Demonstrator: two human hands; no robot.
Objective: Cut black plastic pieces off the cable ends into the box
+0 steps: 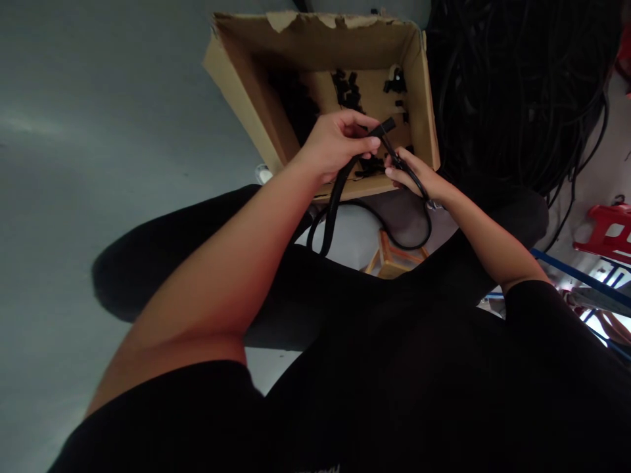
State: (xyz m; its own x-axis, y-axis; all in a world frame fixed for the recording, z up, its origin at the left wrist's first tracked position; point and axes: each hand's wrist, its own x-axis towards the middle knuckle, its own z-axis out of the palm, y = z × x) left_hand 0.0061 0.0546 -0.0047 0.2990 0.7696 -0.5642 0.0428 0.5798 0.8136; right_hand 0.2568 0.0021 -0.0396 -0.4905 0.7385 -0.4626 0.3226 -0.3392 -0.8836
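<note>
My left hand [340, 141] pinches a long black rubber-like strip [337, 194] close to its blunt end, over the near part of a cardboard box [276, 141]. From there the strip hangs down and curves in a loop below the box. Just to the right, my right hand [411, 174] has its fingers closed around a thinner dark length that seems to run into the same loop. A narrow dark piece reaches up from those fingers toward the strip's end; its kind is unclear. Small black pieces [348, 92] lie scattered on the box floor.
A large heap of black strips or tubing [517, 92] stands right of the box. Beneath the loop is a wooden stool or frame [392, 259]. A red plastic stool [608, 230] and a blue bar [576, 269] are at far right. Grey floor [98, 131] extends left.
</note>
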